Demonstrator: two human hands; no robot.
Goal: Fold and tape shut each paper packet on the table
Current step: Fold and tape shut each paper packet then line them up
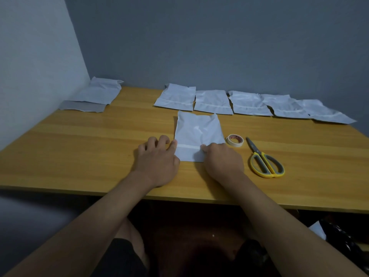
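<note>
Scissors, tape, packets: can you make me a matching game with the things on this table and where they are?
Things:
1. scissors
2. tape roll
3. packet under the hands
4. row of five packets

Places:
A. along the far edge of the table
B. just right of the middle packet
C. farthest right, yellow handles toward the person
D. middle of the table, touched by the left hand and right hand

Pairs: 1-C, 2-B, 3-D, 4-A
</note>
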